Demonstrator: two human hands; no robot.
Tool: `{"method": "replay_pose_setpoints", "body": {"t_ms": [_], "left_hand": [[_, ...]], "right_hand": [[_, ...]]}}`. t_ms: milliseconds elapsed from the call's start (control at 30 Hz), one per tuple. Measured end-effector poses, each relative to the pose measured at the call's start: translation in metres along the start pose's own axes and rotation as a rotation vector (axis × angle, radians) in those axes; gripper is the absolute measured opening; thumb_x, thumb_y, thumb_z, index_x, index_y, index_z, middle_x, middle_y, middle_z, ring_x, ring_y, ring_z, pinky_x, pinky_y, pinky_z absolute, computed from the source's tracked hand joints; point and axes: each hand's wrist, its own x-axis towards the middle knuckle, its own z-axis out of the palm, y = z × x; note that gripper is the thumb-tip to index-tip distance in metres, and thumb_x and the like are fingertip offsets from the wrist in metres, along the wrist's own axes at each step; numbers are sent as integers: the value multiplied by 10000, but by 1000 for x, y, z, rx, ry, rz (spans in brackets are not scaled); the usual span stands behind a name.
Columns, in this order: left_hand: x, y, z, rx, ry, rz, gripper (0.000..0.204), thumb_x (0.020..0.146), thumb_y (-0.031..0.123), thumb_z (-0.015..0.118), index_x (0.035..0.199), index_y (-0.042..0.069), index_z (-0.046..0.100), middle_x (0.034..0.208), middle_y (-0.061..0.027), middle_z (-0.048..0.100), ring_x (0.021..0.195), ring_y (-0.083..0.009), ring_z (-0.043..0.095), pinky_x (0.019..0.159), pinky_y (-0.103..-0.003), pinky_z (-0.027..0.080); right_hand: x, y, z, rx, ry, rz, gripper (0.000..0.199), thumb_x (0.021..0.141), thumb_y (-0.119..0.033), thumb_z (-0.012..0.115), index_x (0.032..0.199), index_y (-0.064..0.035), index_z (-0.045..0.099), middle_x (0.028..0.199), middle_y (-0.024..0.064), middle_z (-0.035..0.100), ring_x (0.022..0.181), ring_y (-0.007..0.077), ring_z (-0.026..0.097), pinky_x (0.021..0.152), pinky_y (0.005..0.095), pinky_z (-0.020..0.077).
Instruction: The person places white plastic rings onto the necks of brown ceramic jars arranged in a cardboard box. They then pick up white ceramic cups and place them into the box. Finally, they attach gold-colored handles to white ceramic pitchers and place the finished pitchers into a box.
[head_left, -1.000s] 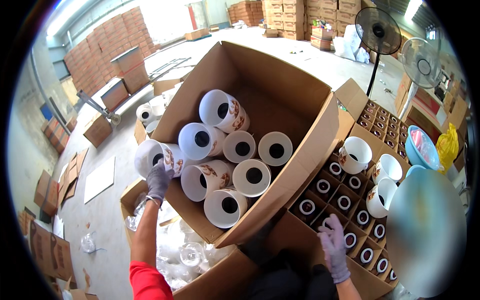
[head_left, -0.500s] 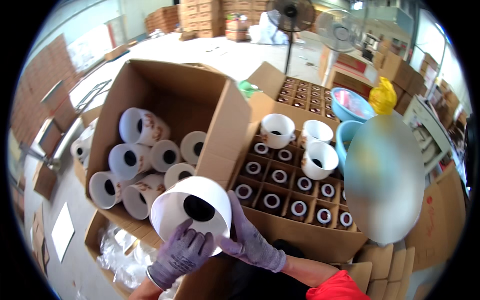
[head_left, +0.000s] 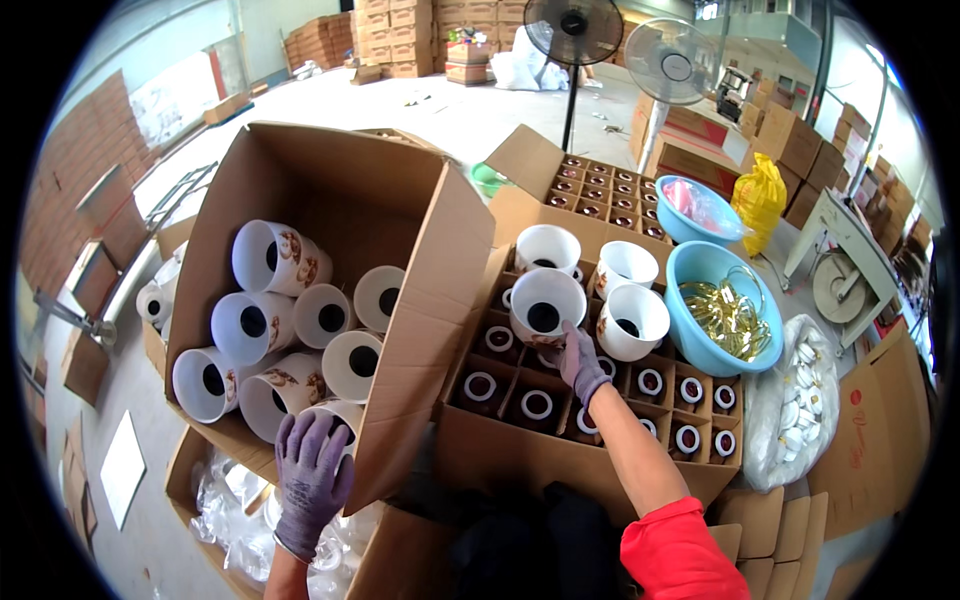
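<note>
One cup [head_left: 548,290] now beside three others [head_left: 640,312]

Right grip [head_left: 584,368] on white cup [head_left: 546,298]

Black pedestal fan [head_left: 573,22] standing toward back, white pedestal fan [head_left: 676,66] standing just right of it; brown carton stacks [head_left: 393,35] rising behind, white sacks [head_left: 520,68] slumping near them on pale floor [head_left: 370,105]; near blue basin [head_left: 690,345] holding gold-coloured metal pieces [head_left: 728,318], far blue basin [head_left: 685,225] holding pink-and-clear plastic [head_left: 700,205]; yellow bag [head_left: 760,205] sitting beside far one; clear bag [head_left: 770,465] bulging with small white pieces [head_left: 802,385]; white flat sheet [head_left: 122,470] lying at left; pale metal stand [head_left: 850,235] standing at right
</note>
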Motion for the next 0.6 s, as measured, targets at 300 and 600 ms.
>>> {"method": "replay_pose_setpoints", "body": {"t_ms": [300, 600], "left_hand": [[-57, -132, -31, -63, 319, -598, 273, 898, 49, 615, 1165, -7, 635, 1167, -197, 642, 1127, -375, 591, 988, -414, 457], [-78, -256, 20, 295, -213, -938, 690, 776, 384, 732, 1327, 26, 521, 1129, -213, 663, 1077, -401, 613, 952, -472, 464]], "right_hand": [[-81, 13, 37, -220, -212, -213, 502, 1050, -196, 451, 1498, -2, 337, 1454, 125, 445, 1279, 257, 494, 1102, 392, 396], [-183, 16, 79, -894, -398, -255, 579, 983, -187, 547, 1496, -5, 350, 1184, 165, 631, 796, 82, 540, 707, 200, 464]]}}
